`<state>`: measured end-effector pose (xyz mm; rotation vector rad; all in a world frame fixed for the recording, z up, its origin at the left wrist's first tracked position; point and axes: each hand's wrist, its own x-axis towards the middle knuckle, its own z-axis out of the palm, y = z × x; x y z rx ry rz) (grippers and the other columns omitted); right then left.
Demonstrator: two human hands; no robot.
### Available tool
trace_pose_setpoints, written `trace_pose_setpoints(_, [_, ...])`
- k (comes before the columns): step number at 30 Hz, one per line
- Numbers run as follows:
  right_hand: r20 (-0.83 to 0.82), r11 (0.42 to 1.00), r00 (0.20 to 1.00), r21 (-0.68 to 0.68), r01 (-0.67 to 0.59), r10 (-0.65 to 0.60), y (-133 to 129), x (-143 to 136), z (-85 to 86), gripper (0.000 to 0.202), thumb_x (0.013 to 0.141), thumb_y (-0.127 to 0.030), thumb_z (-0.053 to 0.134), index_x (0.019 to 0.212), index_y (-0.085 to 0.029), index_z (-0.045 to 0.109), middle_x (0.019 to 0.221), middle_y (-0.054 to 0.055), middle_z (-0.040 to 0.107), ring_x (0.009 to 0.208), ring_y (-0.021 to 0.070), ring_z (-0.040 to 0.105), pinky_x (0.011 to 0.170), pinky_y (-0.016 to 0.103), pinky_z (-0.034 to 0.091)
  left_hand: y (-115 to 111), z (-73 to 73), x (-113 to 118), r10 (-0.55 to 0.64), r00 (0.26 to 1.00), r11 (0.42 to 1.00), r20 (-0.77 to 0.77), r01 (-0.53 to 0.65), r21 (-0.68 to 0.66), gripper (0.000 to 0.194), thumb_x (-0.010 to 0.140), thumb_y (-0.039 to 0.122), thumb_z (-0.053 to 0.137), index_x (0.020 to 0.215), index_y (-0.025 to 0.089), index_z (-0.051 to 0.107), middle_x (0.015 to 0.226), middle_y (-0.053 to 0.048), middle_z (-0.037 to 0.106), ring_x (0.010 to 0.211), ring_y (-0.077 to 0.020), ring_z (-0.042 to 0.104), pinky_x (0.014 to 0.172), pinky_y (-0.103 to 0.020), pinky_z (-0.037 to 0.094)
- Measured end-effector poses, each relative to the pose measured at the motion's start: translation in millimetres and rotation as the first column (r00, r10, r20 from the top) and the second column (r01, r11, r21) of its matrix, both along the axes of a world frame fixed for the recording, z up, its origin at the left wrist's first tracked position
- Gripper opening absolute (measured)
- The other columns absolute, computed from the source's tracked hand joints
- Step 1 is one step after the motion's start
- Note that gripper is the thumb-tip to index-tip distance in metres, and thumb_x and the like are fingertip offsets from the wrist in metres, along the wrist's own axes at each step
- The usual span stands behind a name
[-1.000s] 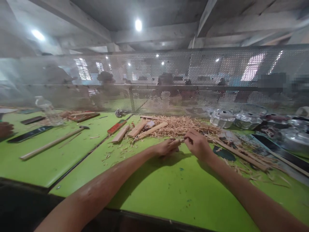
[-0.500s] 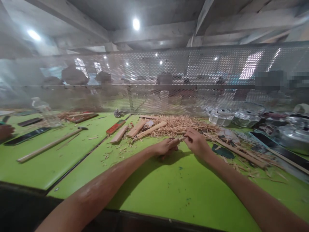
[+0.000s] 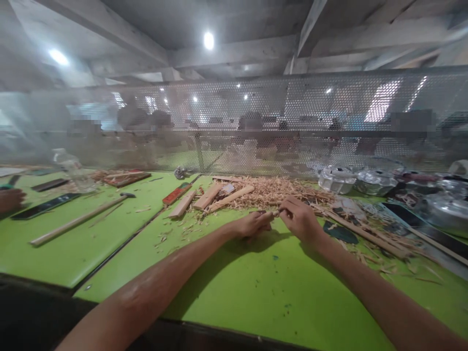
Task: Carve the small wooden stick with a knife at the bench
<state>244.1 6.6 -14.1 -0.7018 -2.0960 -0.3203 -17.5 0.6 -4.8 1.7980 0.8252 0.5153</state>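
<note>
My left hand (image 3: pixel 254 224) is closed around a small pale piece (image 3: pixel 275 213), perhaps wood, that pokes out past its fingertips. Opposite it, my right hand (image 3: pixel 298 217) pinches the other end of the piece; its fingers are bent together. Both hands are just above the green tabletop (image 3: pixel 248 287), and the piece is too small to name. Right behind them lies a heap of curled wood shavings (image 3: pixel 281 189). To the left of the hands are flat wooden blocks (image 3: pixel 208 196) and a red-and-green block (image 3: pixel 177 194).
A long-handled hammer (image 3: pixel 84 219) lies left, near a clear bottle (image 3: pixel 75 170). Wooden sticks (image 3: pixel 365 231) and a dark green piece (image 3: pixel 340 232) lie right, before several foil-like silver containers (image 3: pixel 336 179). A perforated metal screen (image 3: pixel 237 146) closes the back. Another person's hand (image 3: pixel 10 200) shows far left.
The view has shifted slightly, so the whole scene sits a little to the right and lower. Both hands keep nearly the same pose around the small piece.
</note>
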Motion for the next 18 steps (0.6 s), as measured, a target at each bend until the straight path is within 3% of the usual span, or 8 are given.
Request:
trace_pose_setpoints(6, [0.003,0.996,0.999,-0.078,0.044,-0.043,-1.4,-0.1,2.7,0.025,0.11,-0.011,0.064,0.092,-0.027,0.071,0.09,0.009,0.077,0.081,0.0253,0.07,0.077,0.038,0.062,1.9,-1.1,1.1,-0.004,0.999,0.998,-0.036,0.002,-0.06,0.06,0.137,0.058,0.047,0.085,0.028,0.049,0.068,0.006,0.041,0.056,-0.0126,0.034,0.054,-0.031,0.034])
trace_pose_setpoints(16, [-0.001,0.994,1.0,-0.11,0.009,-0.009,0.0,2.2,1.5,0.023,0.111,-0.011,0.064,0.098,-0.026,0.075,0.095,0.009,0.079,0.084,0.0266,0.073,0.08,0.039,0.063,1.9,-0.6,1.8,0.002,0.999,0.996,-0.043,-0.005,-0.084,0.065,0.133,0.071,0.052,0.084,0.029,0.05,0.063,0.006,0.041,0.055,-0.0141,0.034,0.052,-0.031,0.036])
trace_pose_setpoints(18, [-0.007,0.995,1.0,-0.098,0.006,-0.007,0.1,2.0,1.0,0.023,0.113,-0.012,0.063,0.099,-0.026,0.076,0.096,0.009,0.078,0.085,0.0257,0.072,0.081,0.039,0.063,2.1,-1.4,4.0,-0.001,0.999,0.998,-0.046,-0.002,-0.062,0.065,0.135,0.067,0.049,0.083,0.028,0.052,0.063,0.006,0.043,0.054,-0.0141,0.036,0.053,-0.03,0.037])
